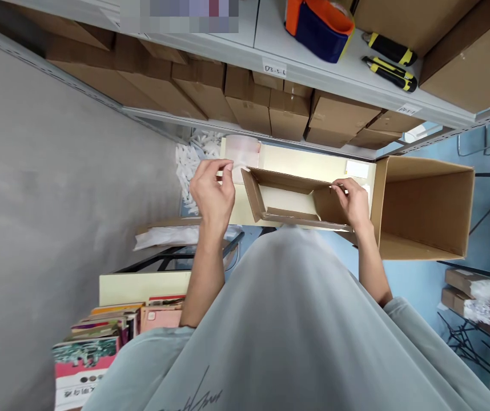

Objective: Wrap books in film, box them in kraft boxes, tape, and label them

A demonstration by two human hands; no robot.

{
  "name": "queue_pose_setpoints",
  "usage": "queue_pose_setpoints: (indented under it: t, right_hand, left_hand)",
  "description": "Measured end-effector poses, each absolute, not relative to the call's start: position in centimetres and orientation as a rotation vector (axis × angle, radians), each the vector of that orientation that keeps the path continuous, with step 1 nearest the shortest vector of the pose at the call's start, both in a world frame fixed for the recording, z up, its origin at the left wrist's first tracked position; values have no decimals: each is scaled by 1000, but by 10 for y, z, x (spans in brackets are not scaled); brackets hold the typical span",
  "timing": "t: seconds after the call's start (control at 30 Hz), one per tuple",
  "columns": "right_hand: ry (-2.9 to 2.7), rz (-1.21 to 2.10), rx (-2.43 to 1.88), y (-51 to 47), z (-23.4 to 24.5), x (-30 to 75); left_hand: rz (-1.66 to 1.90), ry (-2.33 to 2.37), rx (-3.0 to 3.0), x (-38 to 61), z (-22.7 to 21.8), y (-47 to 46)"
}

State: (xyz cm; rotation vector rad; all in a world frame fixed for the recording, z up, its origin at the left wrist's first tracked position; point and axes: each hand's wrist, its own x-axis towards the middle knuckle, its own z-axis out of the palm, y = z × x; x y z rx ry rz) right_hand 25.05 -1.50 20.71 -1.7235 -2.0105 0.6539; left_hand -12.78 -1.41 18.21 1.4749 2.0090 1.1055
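An open cardboard box (290, 179) lies on the pale yellow tabletop (302, 157) in front of me, with its flaps spread. A pale surface shows inside it. My right hand (355, 200) is closed at the box's right end, thumb and fingers pinching its upper edge. Left of the box, my left hand (213, 193) is raised, thumb and forefinger pressed together in a pinch. Whatever may be between those fingertips is too small to make out. This hand is apart from the box's left flap. Behind it stands a translucent pinkish roll or sheet (245, 149).
At right stands a large open carton (427, 208). A shelf (236, 54) over the table's far side bears two utility knives (393, 61) and an orange-and-blue holder (324, 28); brown boxes (247, 105) line up below. White packing pieces (191, 162) and books (116, 325) are at left.
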Motion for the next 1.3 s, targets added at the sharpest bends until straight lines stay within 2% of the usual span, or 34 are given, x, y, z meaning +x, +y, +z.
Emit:
queue_pose_setpoints:
  t: [0.3, 0.43, 0.6, 0.77, 1.0, 1.13, 1.3]
  right_hand:
    - [-2091, 658, -1790, -25, 215, 225]
    - [-2069, 611, -1810, -32, 218, 219]
    - [-2034, 574, -1808, -40, 217, 218]
    - [-1987, 543, -1851, -42, 213, 221]
    - [-1905, 488, -1934, -40, 206, 219]
    - [-1902, 512, -1947, -37, 205, 221]
    - [-1909, 547, -1918, -33, 205, 226]
  left_hand:
    - [1405, 1884, 895, -144, 135, 5]
    - [1476, 1818, 705, -141, 130, 6]
    - [1472, 1500, 532, -157, 135, 0]
    - [1342, 1194, 646, -172, 154, -7]
    - [1313, 1213, 735, -168, 181, -16]
    - [1336, 1316, 895, -153, 184, -24]
    - [1179, 1649, 1193, -127, 180, -27]
